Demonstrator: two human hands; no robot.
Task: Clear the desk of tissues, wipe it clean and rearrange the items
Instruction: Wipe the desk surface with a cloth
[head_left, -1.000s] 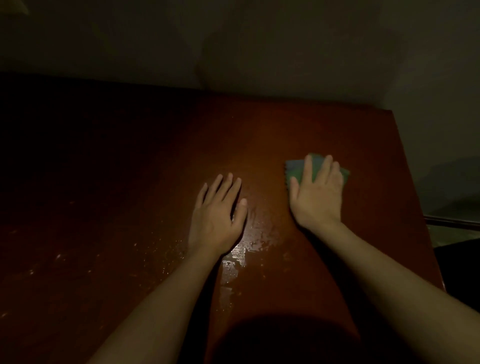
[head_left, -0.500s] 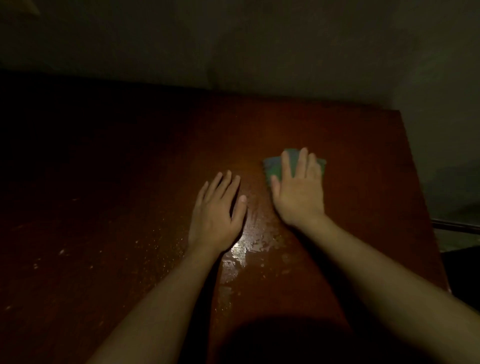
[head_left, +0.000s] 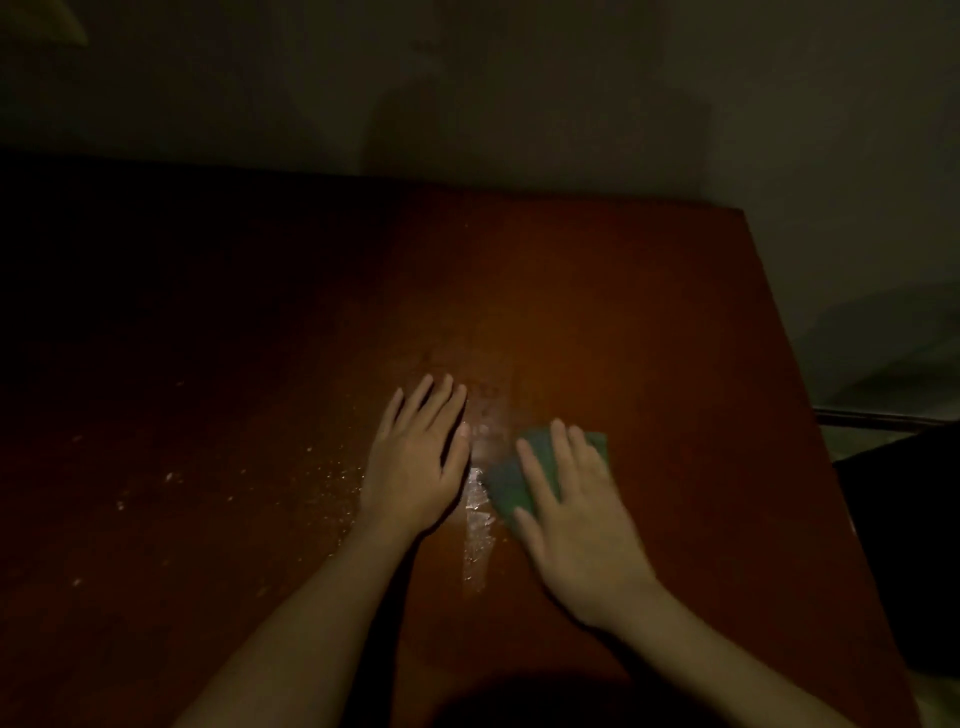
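The dark red-brown desk (head_left: 597, 291) fills the dim view. My right hand (head_left: 576, 512) lies flat with straight fingers on a green cloth (head_left: 506, 486) and presses it onto the desk near the middle. My left hand (head_left: 415, 462) rests flat on the desk just left of the cloth, fingers straight and spread a little. A shiny wet streak (head_left: 478, 519) runs between the two hands. Small pale specks (head_left: 291, 483) lie scattered on the desk to the left of my left hand.
A wall (head_left: 519, 93) stands right behind the desk's far edge. The desk's right edge (head_left: 810, 441) drops off beside a metal bar (head_left: 883, 418) and a dark shape. The left part of the desk lies in deep shadow.
My right hand has slid the green cloth leftward and toward me, close beside my left hand. The left hand has stayed flat in place.
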